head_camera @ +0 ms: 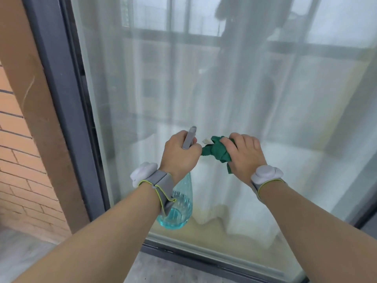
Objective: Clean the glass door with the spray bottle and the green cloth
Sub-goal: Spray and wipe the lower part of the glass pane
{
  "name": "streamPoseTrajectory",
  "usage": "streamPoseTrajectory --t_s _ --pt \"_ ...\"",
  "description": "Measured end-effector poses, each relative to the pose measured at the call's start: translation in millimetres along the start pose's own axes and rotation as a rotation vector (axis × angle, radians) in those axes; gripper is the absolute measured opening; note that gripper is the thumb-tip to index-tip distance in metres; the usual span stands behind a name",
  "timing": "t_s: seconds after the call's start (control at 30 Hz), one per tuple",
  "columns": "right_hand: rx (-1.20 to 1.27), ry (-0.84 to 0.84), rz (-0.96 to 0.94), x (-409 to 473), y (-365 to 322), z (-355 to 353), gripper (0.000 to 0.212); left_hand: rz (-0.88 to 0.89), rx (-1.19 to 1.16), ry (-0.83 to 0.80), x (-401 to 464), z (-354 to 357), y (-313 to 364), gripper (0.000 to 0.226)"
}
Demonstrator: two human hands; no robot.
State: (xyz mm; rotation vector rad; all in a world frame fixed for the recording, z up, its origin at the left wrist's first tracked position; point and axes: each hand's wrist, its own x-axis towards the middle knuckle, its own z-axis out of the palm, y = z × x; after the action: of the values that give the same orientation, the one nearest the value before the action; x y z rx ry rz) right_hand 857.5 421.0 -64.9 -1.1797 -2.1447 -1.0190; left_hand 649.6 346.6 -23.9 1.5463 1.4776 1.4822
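Head view, at the glass door point(224, 88): left hand point(179, 154) gripping the neck of a blue spray bottle point(179, 209), grey nozzle aimed at the pane; right hand point(242, 154) clutching a bunched green cloth point(214, 152) just beside it. Bottle part-filled, probably light but slick when wet, best held at the neck; cloth soft and limp. Dark door frame point(67, 111) close on the left, open pane above and rightward for wiping.

A tall glass door point(234, 88) in a dark grey frame, sheer white curtain behind it. Before its lower pane: a translucent blue spray bottle point(179, 209), grey nozzle up, part-filled, beside a crumpled green cloth point(216, 153).
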Motion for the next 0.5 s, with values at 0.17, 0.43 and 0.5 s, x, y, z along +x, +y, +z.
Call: streamPoseTrajectory --t_s 0.17,0.43,0.5 --pt "-0.023 0.043 -0.012 6.5 13.9 -6.7 0.073 0.029 -0.025 -0.031 -2.3 10.5 0.2 0.010" --pt "0.018 0.078 0.095 2.1 3.0 0.3 0.072 0.013 -0.031 -0.089 -12.8 25.8 -2.9 0.014" --pt "0.028 0.074 0.111 0.9 3.1 -0.2 0.072 0.004 -0.020 -0.105 -15.6 28.3 -3.1 0.018"
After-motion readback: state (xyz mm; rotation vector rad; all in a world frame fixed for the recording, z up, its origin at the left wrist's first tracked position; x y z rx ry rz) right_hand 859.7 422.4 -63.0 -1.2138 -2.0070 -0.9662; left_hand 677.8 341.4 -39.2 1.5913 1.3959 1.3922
